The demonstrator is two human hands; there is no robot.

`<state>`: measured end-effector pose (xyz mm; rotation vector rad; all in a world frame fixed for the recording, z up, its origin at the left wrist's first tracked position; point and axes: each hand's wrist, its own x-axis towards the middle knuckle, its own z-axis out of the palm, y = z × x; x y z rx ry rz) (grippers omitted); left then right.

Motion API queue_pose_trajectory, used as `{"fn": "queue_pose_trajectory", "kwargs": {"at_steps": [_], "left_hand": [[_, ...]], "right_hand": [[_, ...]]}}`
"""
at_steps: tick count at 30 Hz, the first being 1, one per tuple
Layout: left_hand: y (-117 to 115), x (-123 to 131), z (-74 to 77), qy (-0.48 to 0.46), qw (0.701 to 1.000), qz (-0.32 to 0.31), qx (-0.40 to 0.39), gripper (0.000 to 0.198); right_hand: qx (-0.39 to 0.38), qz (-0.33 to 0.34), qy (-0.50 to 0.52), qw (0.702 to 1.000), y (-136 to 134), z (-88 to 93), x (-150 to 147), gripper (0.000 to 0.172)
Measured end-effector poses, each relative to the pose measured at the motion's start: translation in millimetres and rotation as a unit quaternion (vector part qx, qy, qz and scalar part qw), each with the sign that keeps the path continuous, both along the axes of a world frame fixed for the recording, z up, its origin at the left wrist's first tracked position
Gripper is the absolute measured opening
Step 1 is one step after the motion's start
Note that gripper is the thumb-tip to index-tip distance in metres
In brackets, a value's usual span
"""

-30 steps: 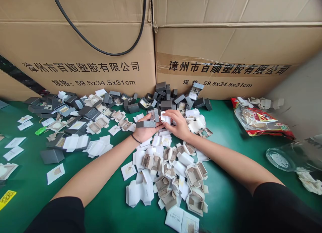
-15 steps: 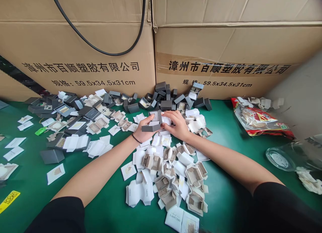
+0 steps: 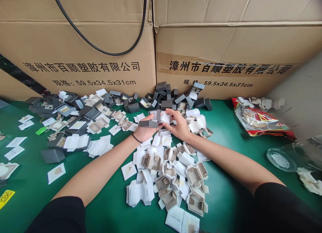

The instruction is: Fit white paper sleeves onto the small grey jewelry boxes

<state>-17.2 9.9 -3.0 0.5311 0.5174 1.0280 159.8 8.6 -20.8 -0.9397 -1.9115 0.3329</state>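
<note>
My left hand (image 3: 141, 133) is closed around a small dark grey hinged box (image 3: 148, 124), like a jewellery box, which stands open with its lid raised. Right beside the box, my right hand (image 3: 179, 126) pinches a white folded card insert (image 3: 165, 118) between thumb and fingers. The insert is at the box's right side; whether it still touches the box I cannot tell. Below both hands lies a heap of unfolded white and grey-brown card inserts (image 3: 152, 162). Behind them stand several more dark grey boxes (image 3: 166, 105), some open.
Large brown cartons (image 3: 100, 42) wall off the back of the green table (image 3: 105, 189). More boxes and inserts spread left, with a grey box (image 3: 52, 156) nearest. At right lie a red plastic bag (image 3: 261, 120) and a clear jar (image 3: 281, 159). A black cable (image 3: 100, 51) hangs above.
The box in my left hand has shifted slightly left and tilted. More of the white insert now shows between the box and my right hand, whose fingers have closed around it.
</note>
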Motion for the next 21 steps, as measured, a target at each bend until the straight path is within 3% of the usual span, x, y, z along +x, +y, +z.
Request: {"fn": "queue_pose_trajectory", "kwargs": {"at_steps": [9,15,21], "left_hand": [[0.2,-0.6,3.1,-0.025,0.999,0.027,-0.005,0.021],[1.6,-3.7,0.4,-0.042,0.999,-0.014,-0.003,0.022],[0.4,-4.7,1.2,-0.036,0.999,-0.021,-0.007,0.027]], "right_hand": [[-0.057,0.073,0.086,0.992,1.3,-2.5,-0.8,0.056],[-0.132,0.12,0.149,0.973,0.2,-3.4,-2.1,0.063],[-0.118,0.117,0.133,0.977,1.5,-2.5,-1.2,0.055]]}}
